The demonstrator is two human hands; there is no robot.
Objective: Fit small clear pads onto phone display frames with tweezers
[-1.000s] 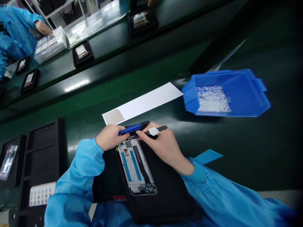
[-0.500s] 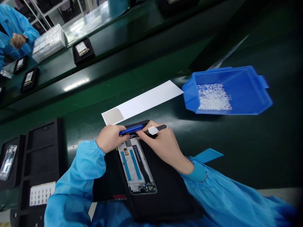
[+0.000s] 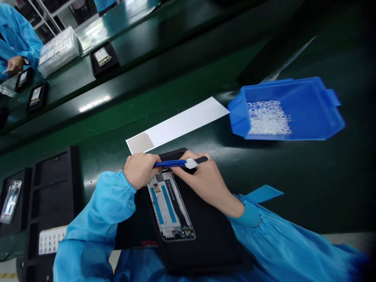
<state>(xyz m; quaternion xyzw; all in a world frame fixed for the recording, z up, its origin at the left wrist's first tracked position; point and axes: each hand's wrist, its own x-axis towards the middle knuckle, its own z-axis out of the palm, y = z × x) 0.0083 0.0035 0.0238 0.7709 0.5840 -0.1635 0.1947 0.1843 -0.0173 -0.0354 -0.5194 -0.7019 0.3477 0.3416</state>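
An opened phone body (image 3: 172, 207) with two blue strips and a circuit board at its near end lies on a black padded tray (image 3: 217, 250). At its far end, my left hand (image 3: 140, 169) is closed on a blue pen-like tool (image 3: 169, 163), which points right. My right hand (image 3: 207, 182) grips slim black tweezers (image 3: 202, 159) with a white wrapped piece (image 3: 190, 163) around them. The blue tool's tip meets or overlaps this white piece. Both hands rest low over the phone's top edge; my fingers partly hide that edge and the tweezers' tips.
A white strip of paper (image 3: 188, 120) with a beige patch lies beyond the tray. To the right sits a blue bin (image 3: 311, 113) holding small white rings. A black compartment tray (image 3: 51, 168) stands left. Across the line, a co-worker's hand (image 3: 15, 64) is near trayed phone parts (image 3: 102, 57).
The blue tool has swung flatter and shifted right, so its end now reaches the white piece. My left hand has moved slightly right. The co-worker's hand has moved down and left.
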